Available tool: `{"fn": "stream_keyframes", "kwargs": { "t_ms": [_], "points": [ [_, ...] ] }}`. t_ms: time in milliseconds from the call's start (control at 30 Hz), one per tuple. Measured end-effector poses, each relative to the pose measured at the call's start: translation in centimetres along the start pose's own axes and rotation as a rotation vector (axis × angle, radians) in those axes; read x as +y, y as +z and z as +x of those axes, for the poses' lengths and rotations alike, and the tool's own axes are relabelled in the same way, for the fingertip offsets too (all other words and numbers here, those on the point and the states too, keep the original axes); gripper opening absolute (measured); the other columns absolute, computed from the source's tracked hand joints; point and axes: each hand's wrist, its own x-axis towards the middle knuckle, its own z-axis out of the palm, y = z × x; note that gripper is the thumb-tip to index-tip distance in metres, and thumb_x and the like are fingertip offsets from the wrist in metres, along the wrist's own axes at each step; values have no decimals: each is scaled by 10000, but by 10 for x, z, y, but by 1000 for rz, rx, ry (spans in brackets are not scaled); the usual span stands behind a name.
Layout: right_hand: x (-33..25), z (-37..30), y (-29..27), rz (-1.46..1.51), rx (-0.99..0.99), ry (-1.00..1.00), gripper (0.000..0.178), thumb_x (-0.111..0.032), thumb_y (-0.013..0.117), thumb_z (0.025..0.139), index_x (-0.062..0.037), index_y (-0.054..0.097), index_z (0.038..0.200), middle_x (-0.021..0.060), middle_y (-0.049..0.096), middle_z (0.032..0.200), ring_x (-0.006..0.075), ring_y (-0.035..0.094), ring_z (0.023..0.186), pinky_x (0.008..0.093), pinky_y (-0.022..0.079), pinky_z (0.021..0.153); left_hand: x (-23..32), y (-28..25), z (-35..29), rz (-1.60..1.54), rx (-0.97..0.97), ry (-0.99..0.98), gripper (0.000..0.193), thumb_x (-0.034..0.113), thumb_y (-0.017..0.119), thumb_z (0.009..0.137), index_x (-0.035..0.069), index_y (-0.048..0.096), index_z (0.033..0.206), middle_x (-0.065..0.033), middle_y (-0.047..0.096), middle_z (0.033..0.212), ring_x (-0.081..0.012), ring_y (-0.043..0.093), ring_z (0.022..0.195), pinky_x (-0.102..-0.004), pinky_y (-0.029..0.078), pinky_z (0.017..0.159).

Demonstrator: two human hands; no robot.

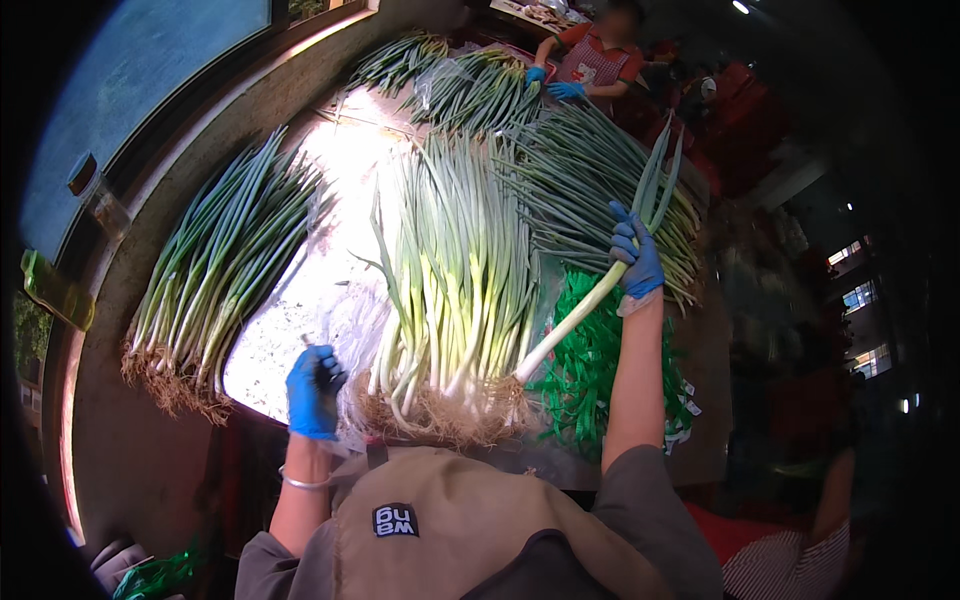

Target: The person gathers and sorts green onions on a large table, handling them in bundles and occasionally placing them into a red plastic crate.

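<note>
In my right hand [638, 258], in a blue glove, is a single long green onion [578, 320]. The fingers wrap round its upper stalk, and its white root end slants down to the left, beside the middle pile. That pile of green onions [460, 270] lies in front of me with roots toward my body. My left hand [315, 392], also blue-gloved, is closed to the left of those roots. A small tip shows above its fingers, too small to name. A bundle of green plastic ties [585, 375] lies under my right forearm.
More green onions lie in a left pile [215, 270], a right pile [590, 175] and a far pile [475, 85]. Clear plastic sheeting [360, 310] lies beside the middle pile. Bottles [57, 290] stand along the window ledge. Across the table, a person [595, 60] in blue gloves handles onions.
</note>
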Motion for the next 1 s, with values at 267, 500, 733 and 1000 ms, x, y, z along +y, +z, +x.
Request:
{"fn": "stream_keyframes", "kwargs": {
  "t_ms": [267,500,733,1000],
  "points": [
    [-34,-91,-8,-459,4,287,437,-250,394,930,11,331,1274,-25,368,598,33,291,380,177,264,331,120,-231,-95,2166,558,-422,405,296,687,691,44,603,997,-197,612,943,-347,596,873,-424,476,749],
    [13,-137,24,-816,34,457,434,-261,483,866,40,446,1177,-26,386,529,38,292,338,182,249,318,99,-133,-25,1876,494,400,163,183,650,713,59,618,814,-163,603,830,-357,576,779,-413,464,695],
    [55,-129,54,-1182,186,416,295,-175,542,825,-31,555,1083,-31,447,582,42,348,435,194,283,401,57,-32,27,1724,-13,583,309,213,624,777,144,575,1075,-93,602,982,-284,594,843,-360,479,728],
    [67,-138,29,-1572,110,334,283,-72,616,769,-32,575,1046,43,617,974,93,537,822,250,430,726,94,39,82,1415,1,1262,336,160,587,805,160,513,1132,-93,587,1035,-310,589,819,-348,487,665]
  ]
}}
